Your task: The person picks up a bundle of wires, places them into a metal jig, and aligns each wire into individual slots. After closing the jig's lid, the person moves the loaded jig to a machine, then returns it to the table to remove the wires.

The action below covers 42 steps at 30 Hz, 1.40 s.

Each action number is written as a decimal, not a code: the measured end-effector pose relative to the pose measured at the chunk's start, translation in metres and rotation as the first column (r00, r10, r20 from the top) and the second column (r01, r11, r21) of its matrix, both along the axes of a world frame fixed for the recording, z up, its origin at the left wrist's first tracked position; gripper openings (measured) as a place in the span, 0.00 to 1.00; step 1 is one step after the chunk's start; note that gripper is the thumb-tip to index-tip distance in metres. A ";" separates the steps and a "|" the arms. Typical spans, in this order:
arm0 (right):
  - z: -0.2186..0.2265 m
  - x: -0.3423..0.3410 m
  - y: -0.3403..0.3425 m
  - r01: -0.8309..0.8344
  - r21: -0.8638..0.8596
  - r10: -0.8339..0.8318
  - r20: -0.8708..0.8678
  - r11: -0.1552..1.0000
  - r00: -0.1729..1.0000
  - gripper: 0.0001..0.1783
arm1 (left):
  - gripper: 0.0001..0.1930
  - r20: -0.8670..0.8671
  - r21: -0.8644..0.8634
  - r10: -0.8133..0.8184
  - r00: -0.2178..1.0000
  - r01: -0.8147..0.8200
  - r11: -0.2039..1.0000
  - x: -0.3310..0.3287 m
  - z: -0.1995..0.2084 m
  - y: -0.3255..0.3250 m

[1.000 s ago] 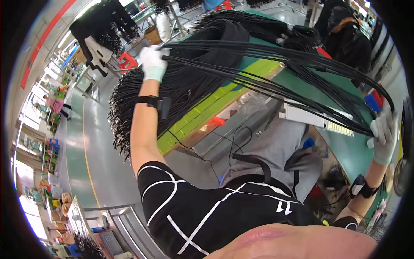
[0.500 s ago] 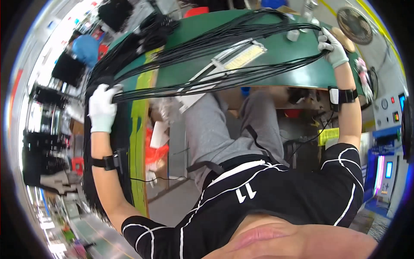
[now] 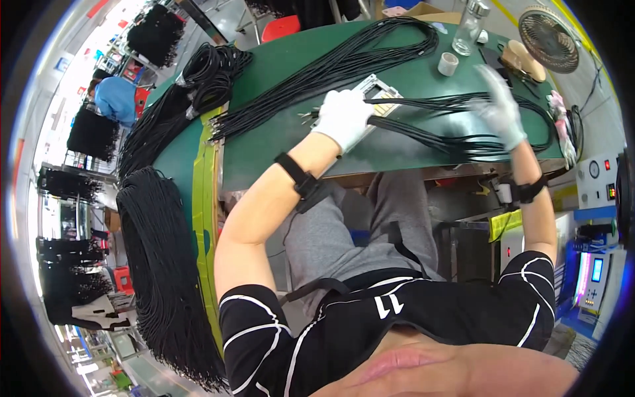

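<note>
A bundle of black cables [image 3: 456, 145] lies over the green table [image 3: 264, 151], stretching from the left hand [image 3: 344, 119] toward 3 o'clock in two strands. These meet in a rounded bend beyond the right hand [image 3: 501, 111], toward its 4 o'clock. The short loose ends stick out on the other side of the left hand, at its 9 o'clock.

The left hand, in a white glove, is curled around the bundle near those ends, its back turned upward. The right hand, gloved too, is up at 3 o'clock from the left one, with its fingers stretched toward 11 o'clock and the thumb held away from them. It is over the upper strand; whether it touches the cables I cannot tell.

A white frame [image 3: 384, 88] shows at 2 o'clock from the left hand, partly covered by that hand. A second cable bundle [image 3: 291, 92] lies at 11 o'clock from it, and a big pile of cables [image 3: 155, 245] at 8 o'clock. From the right hand, a white roll [image 3: 448, 64] stands at 10 o'clock and a glass jar [image 3: 464, 34] at 11.

The left fingertips are hidden beneath the glove's back, the right fingers are blurred, and the lower strand smears near the right hand. The big pile's lower end is hidden behind the left sleeve.
</note>
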State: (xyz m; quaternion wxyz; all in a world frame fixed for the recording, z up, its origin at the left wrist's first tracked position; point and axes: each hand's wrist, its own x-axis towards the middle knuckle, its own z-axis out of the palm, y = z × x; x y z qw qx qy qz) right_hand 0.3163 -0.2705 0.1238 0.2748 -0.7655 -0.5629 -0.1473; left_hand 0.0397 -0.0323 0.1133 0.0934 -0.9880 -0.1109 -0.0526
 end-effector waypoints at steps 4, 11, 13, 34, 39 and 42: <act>-0.035 -0.115 0.078 -0.240 -0.127 0.254 0.104 0.962 0.962 0.53 | 0.08 0.108 0.071 -0.088 0.990 0.081 0.994 0.005 -0.008 -0.004; -0.062 -0.120 0.113 -0.234 -0.257 0.202 -0.144 0.938 0.969 0.22 | 0.20 0.392 -0.015 -0.119 0.912 0.135 0.991 -0.040 -0.017 0.010; -0.070 -0.114 0.107 -0.245 -0.261 0.206 -0.167 0.934 0.964 0.17 | 0.27 0.560 -0.033 -0.038 0.828 0.069 0.997 -0.060 0.001 0.006; -0.077 -0.095 0.095 -0.254 -0.172 0.255 -0.018 0.952 0.967 0.16 | 0.26 0.158 -0.299 0.422 0.893 -0.364 0.882 -0.167 -0.053 -0.017; -0.073 -0.097 0.095 -0.264 -0.252 0.280 0.030 0.931 0.959 0.22 | 0.34 0.075 -0.450 0.549 0.832 -0.463 0.764 -0.181 -0.060 -0.057; -0.061 -0.105 0.100 -0.423 -0.222 0.425 -0.042 0.879 0.904 0.29 | 0.36 0.118 -0.533 0.613 0.781 -0.471 0.703 -0.183 -0.068 -0.071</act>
